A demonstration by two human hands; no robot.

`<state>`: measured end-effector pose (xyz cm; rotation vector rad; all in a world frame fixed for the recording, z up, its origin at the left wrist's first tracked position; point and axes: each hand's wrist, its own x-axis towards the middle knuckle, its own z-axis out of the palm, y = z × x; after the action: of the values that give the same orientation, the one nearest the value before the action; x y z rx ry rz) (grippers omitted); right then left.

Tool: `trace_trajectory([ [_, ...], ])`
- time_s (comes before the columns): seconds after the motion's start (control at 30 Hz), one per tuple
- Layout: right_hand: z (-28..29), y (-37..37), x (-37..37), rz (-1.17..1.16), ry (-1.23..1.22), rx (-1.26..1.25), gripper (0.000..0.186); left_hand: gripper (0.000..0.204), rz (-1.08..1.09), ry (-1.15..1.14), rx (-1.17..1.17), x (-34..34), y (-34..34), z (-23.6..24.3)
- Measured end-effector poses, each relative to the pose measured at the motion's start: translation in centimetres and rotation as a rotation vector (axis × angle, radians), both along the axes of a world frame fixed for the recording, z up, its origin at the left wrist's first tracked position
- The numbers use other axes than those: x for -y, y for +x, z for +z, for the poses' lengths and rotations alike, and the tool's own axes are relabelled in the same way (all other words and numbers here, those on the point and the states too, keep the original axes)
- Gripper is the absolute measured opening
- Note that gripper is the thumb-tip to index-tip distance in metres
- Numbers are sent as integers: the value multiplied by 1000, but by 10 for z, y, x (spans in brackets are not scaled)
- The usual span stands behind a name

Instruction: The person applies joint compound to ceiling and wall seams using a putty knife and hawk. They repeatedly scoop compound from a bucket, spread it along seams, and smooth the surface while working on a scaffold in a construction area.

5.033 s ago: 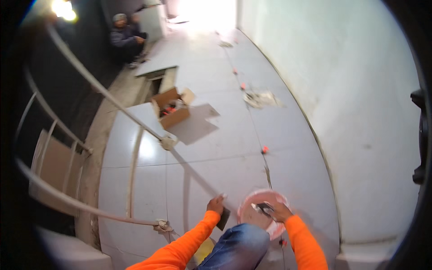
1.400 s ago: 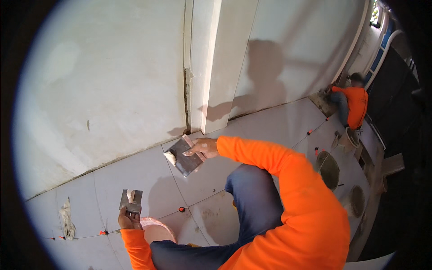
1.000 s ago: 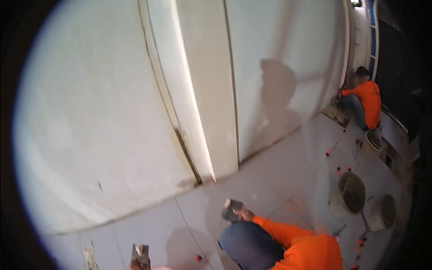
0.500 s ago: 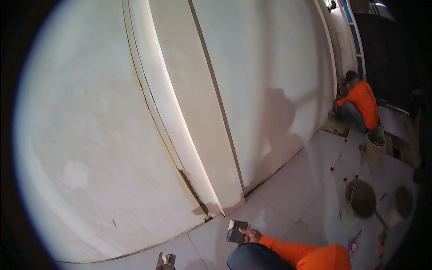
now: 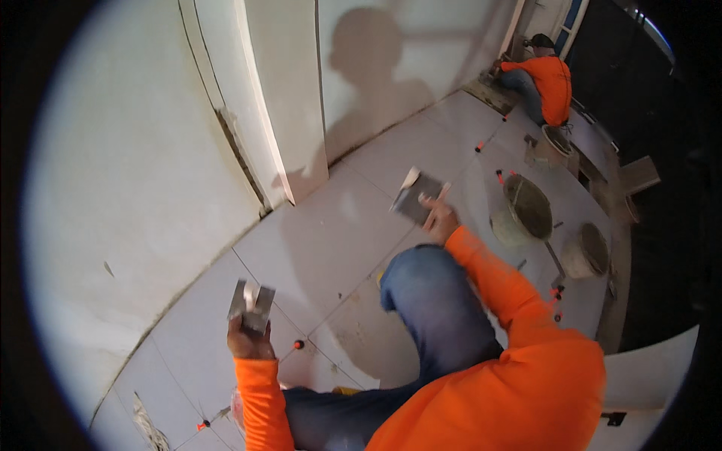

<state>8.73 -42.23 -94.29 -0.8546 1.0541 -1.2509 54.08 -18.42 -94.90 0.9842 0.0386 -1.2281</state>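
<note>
My left hand grips a small putty knife with a flat metal blade and a streak of pale paste along its middle. It is over the floor tiles, in front of the left wall. My right hand holds a wider, dark-bladed scraper, fingers closed at its near edge and a finger pressed on its face. Pale paste sits along the scraper's far left edge. The two blades are apart, and neither touches the wall. My bent knee is between my arms.
A white wall with a vertical strip and a gouged lower gap rises left. Buckets stand right on the tiled floor. Orange-and-black knobs dot the tiles. A co-worker in orange crouches at the far wall.
The view has tilted down and turned right, showing more floor, my legs and both forearms. Both hands still hold their blades and now appear higher in the picture.
</note>
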Motion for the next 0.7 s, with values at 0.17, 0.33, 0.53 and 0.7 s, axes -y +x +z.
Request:
trace_trajectory([
  [0.17,124,-17,-18,-173,-59,-327,56,30,-169,-7,114,-8,-22,8],
  [0.33,113,37,49,26,-184,-508,70,30,-110,23,204,-28,-22,12],
  [0.53,31,79,119,103,119,-139,76,27,-19,33,355,-20,-51,41],
  [0.7,-17,79,154,170,241,-56,70,37,159,-36,760,62,-88,119],
])
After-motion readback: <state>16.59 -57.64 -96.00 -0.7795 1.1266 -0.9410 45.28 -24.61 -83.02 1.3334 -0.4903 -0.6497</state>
